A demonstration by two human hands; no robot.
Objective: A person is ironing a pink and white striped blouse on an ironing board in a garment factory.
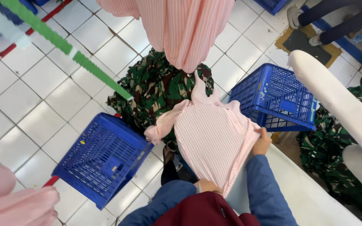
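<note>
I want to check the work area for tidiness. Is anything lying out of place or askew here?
Yes. A pile of camouflage clothes lies straight on the tiled floor, between two blue crates, not inside them. The left crate looks tipped on its side. Both hands, right hand and left hand, hold a pink striped garment.

Both arms wear blue sleeves and reach up from the bottom edge of the frame. The right hand (261,142) sits right of centre, arm stretched forward and slightly bent at the elbow, fingers curled shut in a pinch — knuckles up. The left hand (208,185) is lower, near bottom centre, drawn close to the body — only its back shows, fingers hidden, so its grip cannot be judged.
</note>
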